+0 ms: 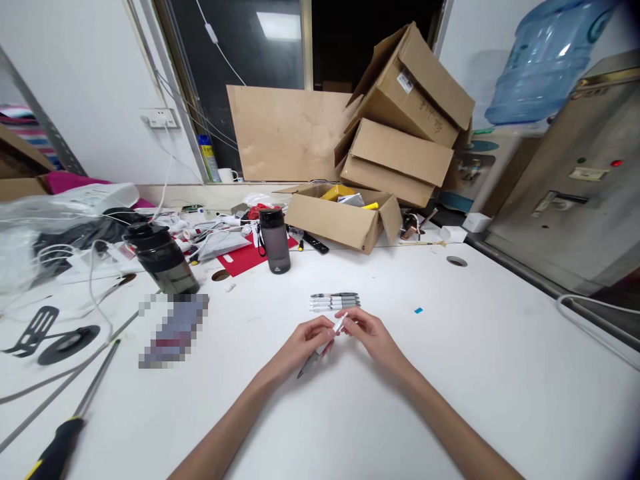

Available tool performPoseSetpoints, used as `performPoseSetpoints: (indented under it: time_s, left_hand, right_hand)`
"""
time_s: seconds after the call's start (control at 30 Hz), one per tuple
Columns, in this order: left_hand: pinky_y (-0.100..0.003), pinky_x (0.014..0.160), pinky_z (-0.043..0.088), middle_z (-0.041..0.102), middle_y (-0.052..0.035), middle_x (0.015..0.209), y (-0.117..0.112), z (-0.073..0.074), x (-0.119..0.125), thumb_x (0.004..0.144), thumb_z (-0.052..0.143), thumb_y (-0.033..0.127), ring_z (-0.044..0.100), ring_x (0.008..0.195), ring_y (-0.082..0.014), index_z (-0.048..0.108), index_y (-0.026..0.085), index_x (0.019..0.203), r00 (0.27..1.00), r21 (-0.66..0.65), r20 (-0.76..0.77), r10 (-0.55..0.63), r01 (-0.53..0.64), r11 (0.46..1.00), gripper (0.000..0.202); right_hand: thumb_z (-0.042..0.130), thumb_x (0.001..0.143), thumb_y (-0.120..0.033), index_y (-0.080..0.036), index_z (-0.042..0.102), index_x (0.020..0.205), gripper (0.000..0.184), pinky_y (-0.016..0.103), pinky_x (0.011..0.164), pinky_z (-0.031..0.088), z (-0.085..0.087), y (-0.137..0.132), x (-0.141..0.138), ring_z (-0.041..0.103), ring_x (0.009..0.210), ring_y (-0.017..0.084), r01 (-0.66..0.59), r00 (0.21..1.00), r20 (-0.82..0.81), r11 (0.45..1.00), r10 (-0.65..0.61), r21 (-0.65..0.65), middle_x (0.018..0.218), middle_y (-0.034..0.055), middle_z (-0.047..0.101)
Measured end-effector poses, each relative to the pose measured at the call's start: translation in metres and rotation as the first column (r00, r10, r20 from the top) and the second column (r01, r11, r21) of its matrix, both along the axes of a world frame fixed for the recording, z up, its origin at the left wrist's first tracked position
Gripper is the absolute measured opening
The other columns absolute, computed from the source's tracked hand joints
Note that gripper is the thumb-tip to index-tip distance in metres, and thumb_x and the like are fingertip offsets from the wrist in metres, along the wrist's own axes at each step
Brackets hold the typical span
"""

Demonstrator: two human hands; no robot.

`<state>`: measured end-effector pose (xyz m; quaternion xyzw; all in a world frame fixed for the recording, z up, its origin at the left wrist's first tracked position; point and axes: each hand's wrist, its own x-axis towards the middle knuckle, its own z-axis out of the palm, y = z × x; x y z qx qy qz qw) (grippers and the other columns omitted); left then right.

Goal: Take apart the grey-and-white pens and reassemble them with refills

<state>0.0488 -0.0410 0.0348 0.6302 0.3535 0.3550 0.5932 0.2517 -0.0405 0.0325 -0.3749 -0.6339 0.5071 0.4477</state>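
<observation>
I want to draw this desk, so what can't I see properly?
Pen, head view: middle hidden by the fingers of the left hand.
Screwdriver, head view: handle end cut off by the bottom edge.
Pixelated thing, head view: details covered by blocks.
Label, head view: writing too small.

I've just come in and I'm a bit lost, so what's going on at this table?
Someone is handling a pen above the white table. The left hand holds it at a slant, and the right hand is at its white end. Just beyond the hands, several more pens lie side by side. Farther back stand a dark bottle and an open cardboard box.
</observation>
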Motion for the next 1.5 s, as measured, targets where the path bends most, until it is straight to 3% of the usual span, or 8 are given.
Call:
performPoseSetpoints:
  time_s: [0.13,0.27,0.43,0.6,0.83,1.13,1.33,1.5]
  left_hand:
    - [-0.021,0.054,0.032,0.059,0.001,0.071,0.001,-0.001,-0.002,0.095,0.058,0.05,0.045,0.059,-0.0099,0.064,0.017,0.096,0.998,-0.024,-0.054,-0.026,0.024,0.999,0.033]
    - [-0.021,0.047,0.029,0.066,-0.0031,0.078,0.007,-0.006,-0.006,0.095,0.056,0.051,0.045,0.056,-0.0098,0.064,0.017,0.104,0.997,-0.028,-0.073,-0.034,0.032,0.999,0.036]
    - [-0.021,0.049,0.03,0.068,-0.0035,0.078,0.016,-0.014,-0.015,0.096,0.055,0.047,0.049,0.061,-0.0112,0.066,0.017,0.105,0.992,0.031,-0.121,0.033,-0.029,0.999,0.032]
    - [-0.022,0.053,0.031,0.064,-0.0015,0.075,0.022,-0.02,-0.022,0.096,0.054,0.044,0.046,0.059,-0.0108,0.066,0.017,0.101,0.982,0.057,-0.147,0.121,-0.114,0.992,0.03]
    - [-0.024,0.058,0.033,0.066,-0.0024,0.074,0.021,-0.021,-0.02,0.095,0.053,0.038,0.05,0.065,-0.0136,0.066,0.017,0.101,0.979,0.076,-0.18,0.097,-0.085,0.994,0.026]
    - [-0.026,0.064,0.037,0.069,-0.003,0.076,0.02,-0.02,-0.019,0.096,0.052,0.036,0.053,0.069,-0.015,0.067,0.018,0.103,0.973,0.094,-0.219,0.071,-0.052,0.994,0.025]
    - [-0.026,0.065,0.038,0.07,-0.0041,0.078,0.019,-0.023,-0.019,0.096,0.051,0.038,0.055,0.072,-0.0162,0.067,0.018,0.104,0.975,0.1,-0.213,0.06,-0.039,0.994,0.027]
    - [-0.026,0.064,0.038,0.071,-0.0052,0.08,0.018,-0.022,-0.018,0.096,0.05,0.041,0.056,0.073,-0.0168,0.067,0.017,0.105,0.972,0.107,-0.227,0.064,-0.04,0.993,0.03]
  right_hand:
    - [0.064,0.091,-0.051,-0.024,0.072,0.095,0.029,0.033,0.085,0.046,0.002,0.003,0.0,0.059,0.088,0.021,0.107,0.991,-0.082,0.994,-0.107,-0.007,0.092,0.0026,0.066]
    - [0.064,0.09,-0.054,-0.025,0.066,0.089,0.029,0.035,0.095,0.045,0.003,0.01,0.006,0.059,0.099,0.021,0.239,0.872,-0.412,0.964,-0.265,-0.116,0.098,0.0018,0.065]
    - [0.079,0.082,-0.044,-0.026,0.06,0.093,0.028,0.038,0.094,0.051,0.008,0.017,0.02,0.061,0.088,0.017,0.141,0.593,-0.732,0.938,-0.337,-0.317,0.089,-0.0012,0.061]
    - [0.068,0.089,-0.031,-0.024,0.053,0.085,0.017,0.028,0.067,0.05,0.02,0.016,0.032,0.044,0.061,0.011,0.011,0.426,-0.854,0.946,-0.297,-0.324,0.071,-0.0056,0.04]
    - [0.057,0.089,-0.022,-0.022,0.046,0.076,0.017,0.024,0.056,0.04,0.026,0.012,0.034,0.034,0.057,0.012,-0.042,0.435,-0.869,0.959,-0.234,-0.28,0.066,-0.0059,0.028]
    - [0.055,0.089,-0.021,-0.02,0.053,0.085,0.005,0.024,0.056,0.04,0.028,0.011,0.034,0.034,0.058,0.012,-0.074,0.426,-0.879,0.96,-0.215,-0.271,0.067,-0.0055,0.028]
    - [0.056,0.092,-0.029,-0.02,0.054,0.086,0.011,0.025,0.057,0.042,0.029,0.011,0.036,0.035,0.059,0.012,-0.067,0.425,-0.877,0.958,-0.225,-0.278,0.069,-0.0053,0.03]
    - [0.056,0.088,-0.023,-0.022,0.051,0.082,0.008,0.026,0.057,0.042,0.029,0.011,0.036,0.036,0.059,0.013,-0.056,0.453,-0.865,0.962,-0.215,-0.268,0.067,-0.0051,0.031]
